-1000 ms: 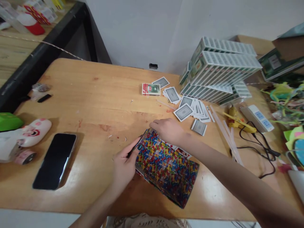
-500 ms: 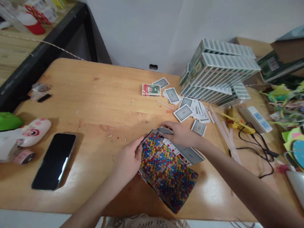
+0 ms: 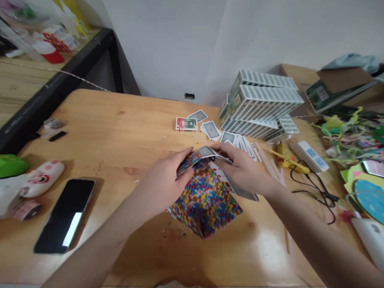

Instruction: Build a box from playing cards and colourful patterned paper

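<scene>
Head view: card ends hidden under hands [image 3: 204, 172].

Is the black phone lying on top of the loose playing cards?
No, the phone lies at the table's left side, well apart from the loose playing cards.

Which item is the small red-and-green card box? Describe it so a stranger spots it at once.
On the wooden table, find the big stack of boxes by the wall. Left of it, past the loose cards, one small box lies flat. Its red end sets it apart from the grey-backed cards beside it.
</scene>
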The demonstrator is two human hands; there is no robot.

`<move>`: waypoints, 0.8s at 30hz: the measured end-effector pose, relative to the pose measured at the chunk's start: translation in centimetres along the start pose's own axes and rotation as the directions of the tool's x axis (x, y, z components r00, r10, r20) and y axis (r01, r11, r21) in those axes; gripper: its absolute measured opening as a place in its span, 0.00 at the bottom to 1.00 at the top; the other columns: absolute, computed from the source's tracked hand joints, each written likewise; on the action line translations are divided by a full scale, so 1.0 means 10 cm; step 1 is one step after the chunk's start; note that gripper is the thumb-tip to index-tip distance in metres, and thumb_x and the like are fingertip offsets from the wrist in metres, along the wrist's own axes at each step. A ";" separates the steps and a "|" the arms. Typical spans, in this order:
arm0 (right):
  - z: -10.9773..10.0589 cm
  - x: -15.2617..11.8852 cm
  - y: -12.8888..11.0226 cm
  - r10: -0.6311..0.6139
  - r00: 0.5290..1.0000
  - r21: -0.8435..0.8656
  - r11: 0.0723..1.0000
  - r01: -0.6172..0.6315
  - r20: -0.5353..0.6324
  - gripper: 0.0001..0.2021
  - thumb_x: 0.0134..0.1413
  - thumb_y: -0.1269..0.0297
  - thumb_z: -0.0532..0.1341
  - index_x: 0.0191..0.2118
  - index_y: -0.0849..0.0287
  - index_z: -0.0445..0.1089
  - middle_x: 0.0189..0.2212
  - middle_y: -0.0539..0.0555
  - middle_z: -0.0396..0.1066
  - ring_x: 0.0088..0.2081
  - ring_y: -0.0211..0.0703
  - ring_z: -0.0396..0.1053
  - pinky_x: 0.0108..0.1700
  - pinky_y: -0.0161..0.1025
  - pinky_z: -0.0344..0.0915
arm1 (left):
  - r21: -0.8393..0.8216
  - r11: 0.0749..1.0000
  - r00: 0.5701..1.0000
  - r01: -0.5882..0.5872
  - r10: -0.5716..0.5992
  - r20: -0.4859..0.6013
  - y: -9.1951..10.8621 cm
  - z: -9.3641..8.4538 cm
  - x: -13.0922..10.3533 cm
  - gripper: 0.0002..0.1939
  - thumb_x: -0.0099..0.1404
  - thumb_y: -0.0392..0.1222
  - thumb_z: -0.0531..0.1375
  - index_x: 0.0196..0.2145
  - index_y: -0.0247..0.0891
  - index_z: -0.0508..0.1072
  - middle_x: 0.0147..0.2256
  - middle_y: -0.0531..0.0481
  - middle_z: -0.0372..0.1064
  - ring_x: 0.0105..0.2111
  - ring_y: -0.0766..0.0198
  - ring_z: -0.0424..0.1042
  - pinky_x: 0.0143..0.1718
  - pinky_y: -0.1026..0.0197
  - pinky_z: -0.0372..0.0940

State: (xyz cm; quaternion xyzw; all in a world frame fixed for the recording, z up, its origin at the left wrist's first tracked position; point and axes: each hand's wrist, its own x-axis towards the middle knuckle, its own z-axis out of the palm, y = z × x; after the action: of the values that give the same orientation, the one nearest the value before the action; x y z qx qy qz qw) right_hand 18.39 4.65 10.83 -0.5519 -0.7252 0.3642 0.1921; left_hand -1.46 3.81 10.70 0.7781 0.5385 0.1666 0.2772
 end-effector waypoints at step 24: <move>0.32 -0.36 -0.30 -0.327 0.820 -0.115 0.943 0.311 -0.470 0.26 0.36 0.77 0.58 0.47 0.55 0.58 0.45 0.57 0.65 0.47 0.49 0.64 0.47 0.50 0.65 | 0.366 0.858 0.781 -0.361 0.493 -0.385 0.21 0.11 -0.12 0.19 0.55 0.30 0.53 0.46 0.33 0.63 0.40 0.42 0.71 0.40 0.53 0.68 0.43 0.50 0.62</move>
State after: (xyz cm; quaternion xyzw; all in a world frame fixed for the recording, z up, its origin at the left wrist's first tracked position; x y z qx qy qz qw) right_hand 15.35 -0.12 11.40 -0.4989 -0.7422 0.1657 0.4156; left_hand 0.29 1.86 11.15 0.8476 0.4141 0.3314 -0.0153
